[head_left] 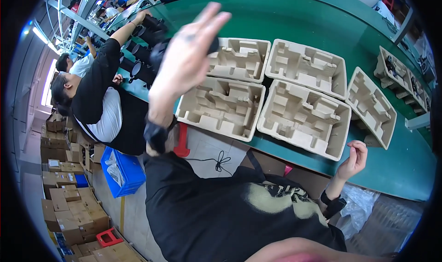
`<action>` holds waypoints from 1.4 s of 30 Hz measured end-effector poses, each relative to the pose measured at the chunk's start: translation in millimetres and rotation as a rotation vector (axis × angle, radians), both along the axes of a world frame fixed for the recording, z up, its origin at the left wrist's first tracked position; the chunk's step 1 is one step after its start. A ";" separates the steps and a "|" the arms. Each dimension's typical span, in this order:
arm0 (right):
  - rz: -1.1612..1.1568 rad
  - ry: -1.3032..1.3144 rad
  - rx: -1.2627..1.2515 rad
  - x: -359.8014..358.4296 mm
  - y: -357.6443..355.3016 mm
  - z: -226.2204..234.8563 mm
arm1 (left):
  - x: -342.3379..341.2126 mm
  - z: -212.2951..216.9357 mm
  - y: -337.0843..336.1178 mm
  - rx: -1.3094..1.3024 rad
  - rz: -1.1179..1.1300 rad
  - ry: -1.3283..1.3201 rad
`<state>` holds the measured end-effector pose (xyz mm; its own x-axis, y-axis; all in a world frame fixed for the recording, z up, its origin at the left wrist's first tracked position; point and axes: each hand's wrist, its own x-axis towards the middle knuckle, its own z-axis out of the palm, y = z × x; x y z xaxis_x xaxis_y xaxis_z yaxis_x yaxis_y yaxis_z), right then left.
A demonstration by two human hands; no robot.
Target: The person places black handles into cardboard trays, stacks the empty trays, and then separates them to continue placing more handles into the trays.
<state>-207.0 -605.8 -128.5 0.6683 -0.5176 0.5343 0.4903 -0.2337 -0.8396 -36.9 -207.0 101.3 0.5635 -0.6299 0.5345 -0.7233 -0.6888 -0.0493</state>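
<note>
My left hand [186, 54] is raised over the far left of the bench, slightly blurred, two fingers stretched out. Dark parts show on both sides of it; whether the palm touches one is hidden. Just beyond and left stand several black cylindrical parts with handles [142, 54]. Four beige moulded pulp trays lie in a two-by-two block: near left [221, 126], near right [299, 140], far left [262, 54] and far right [338, 77]. Beside the near right tray's corner, my right hand [353, 161] hangs with loosely bent fingers, nothing visible in it.
A fifth pulp tray [384, 128] lies tilted at the right. Filled trays [400, 75] sit farther right on the green bench [405, 170]. At left a co-worker [99, 91] reaches among the black parts. A blue crate [131, 181], red stool [182, 144] and cartons [85, 209] occupy the floor.
</note>
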 end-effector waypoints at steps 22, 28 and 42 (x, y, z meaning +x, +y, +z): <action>0.001 0.351 0.027 -23.9 -18.8 -32.5 | 104.4 -78.4 77.2 -0.063 0.366 0.178; 0.050 0.360 0.054 -18.8 -24.6 -29.6 | 98.7 -97.9 170.6 -0.198 0.898 -0.286; 0.043 0.418 0.043 -15.3 -17.9 -28.0 | 41.4 31.0 -22.2 -0.201 0.163 -0.889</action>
